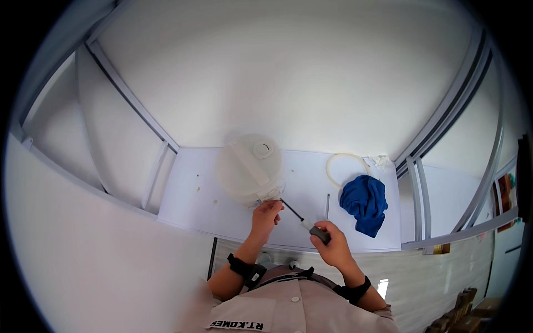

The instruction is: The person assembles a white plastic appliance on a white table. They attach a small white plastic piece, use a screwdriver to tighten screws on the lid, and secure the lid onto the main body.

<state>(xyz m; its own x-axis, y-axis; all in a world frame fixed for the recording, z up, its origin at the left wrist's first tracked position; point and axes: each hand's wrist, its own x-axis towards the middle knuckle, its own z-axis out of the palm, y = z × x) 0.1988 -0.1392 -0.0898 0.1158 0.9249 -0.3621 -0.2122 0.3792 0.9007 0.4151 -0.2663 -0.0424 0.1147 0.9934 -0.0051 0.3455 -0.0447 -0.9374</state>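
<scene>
A whitish plastic canister (244, 166) with a moulded handle and a round cap stands on the white table, left of the middle. My right hand (332, 244) is closed round the grey handle of a screwdriver (294, 211). Its dark shaft points up and left, with the tip at the canister's near edge. My left hand (267, 218) is pinched beside that tip, against a pale, crumpled-looking part at the canister's lower side. What the left fingers hold is too small to make out.
Right of the screwdriver a thin metal rod (327, 206) lies on the white table (189, 213). Beyond it are a bunched blue cloth (363, 202), a loop of pale tubing (328, 166) and crumpled white material (381, 161). Grey frame posts (129, 97) stand at both sides before a white wall.
</scene>
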